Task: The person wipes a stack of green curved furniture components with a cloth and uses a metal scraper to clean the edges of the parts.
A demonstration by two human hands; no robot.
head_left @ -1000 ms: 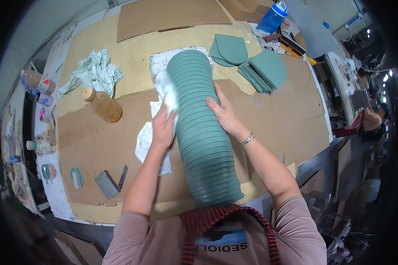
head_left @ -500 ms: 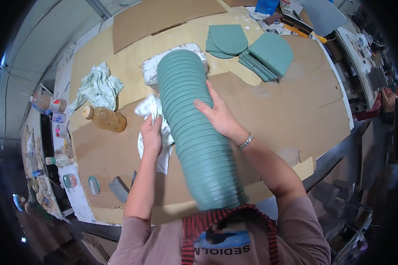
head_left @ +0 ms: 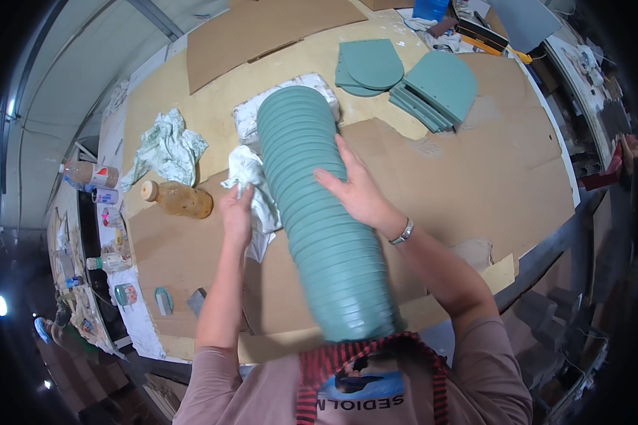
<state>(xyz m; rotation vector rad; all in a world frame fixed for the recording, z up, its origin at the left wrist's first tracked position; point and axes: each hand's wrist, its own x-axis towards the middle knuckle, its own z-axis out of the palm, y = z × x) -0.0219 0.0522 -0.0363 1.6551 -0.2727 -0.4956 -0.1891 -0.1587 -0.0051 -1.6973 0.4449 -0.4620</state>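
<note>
A long ribbed green column (head_left: pixel 322 205), made up of many rounded pieces set close together, runs from the middle of the table toward my apron. Its far end lies by a white-wrapped block (head_left: pixel 248 117). My left hand (head_left: pixel 236 212) is closed on a crumpled white cloth (head_left: pixel 252 177) at the column's left side; part of the cloth hangs below the fingers. On the column's right side lies my right hand (head_left: pixel 361 188), palm against it, with thumb and fingers stretched apart. The near end of the column is close to my striped apron.
Flat green round-ended panels (head_left: pixel 439 88) are piled at the far right. To the left are a pale crumpled cloth (head_left: pixel 170 149), a bottle of yellowish liquid (head_left: pixel 181 199) and a grey block (head_left: pixel 196 301). Brown cardboard (head_left: pixel 475 170) covers much of the table. More bottles (head_left: pixel 110 262) line the left edge.
My left hand and the white cloth have shifted slightly away from me along the column. My right hand stays in nearly the same place on it. The whole view has moved a little.
</note>
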